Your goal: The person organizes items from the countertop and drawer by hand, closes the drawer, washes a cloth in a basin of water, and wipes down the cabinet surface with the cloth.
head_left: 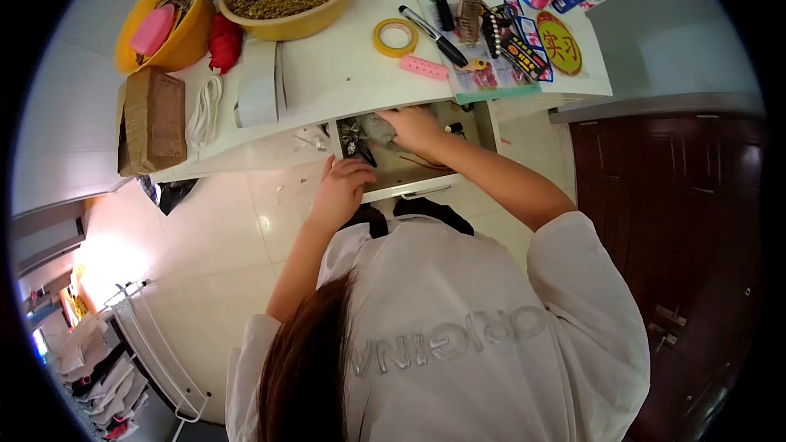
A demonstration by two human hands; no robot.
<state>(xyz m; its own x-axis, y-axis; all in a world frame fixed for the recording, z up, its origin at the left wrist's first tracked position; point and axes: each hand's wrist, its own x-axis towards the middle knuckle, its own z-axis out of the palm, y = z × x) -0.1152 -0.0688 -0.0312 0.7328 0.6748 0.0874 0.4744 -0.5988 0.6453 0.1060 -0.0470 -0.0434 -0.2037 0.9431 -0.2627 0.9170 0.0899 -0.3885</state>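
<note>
1. Grey bundle [381, 131], one: lies in the open drawer [395, 193], towards its left part. I judge it light, soft and easily squashed; its material is unclear to me. Best hold: around the middle, with a gentle pinch.
2. Right hand [412, 128], one: reaches into the drawer, fingers bent and touching the bundle's upper side. I cannot tell whether they grip it.
3. Left hand [342, 188], one: at the drawer's left side, fingers loosely curled, part-open, nothing visibly held.
4. Small dark items [358, 147], several: inside the drawer, between the left hand and the bundle. Probably stiff.
5. On the white desk [319, 74]: yellow tape roll [377, 36], black marker [449, 49], cardboard box [166, 119], coil of white cord [205, 111].
</note>
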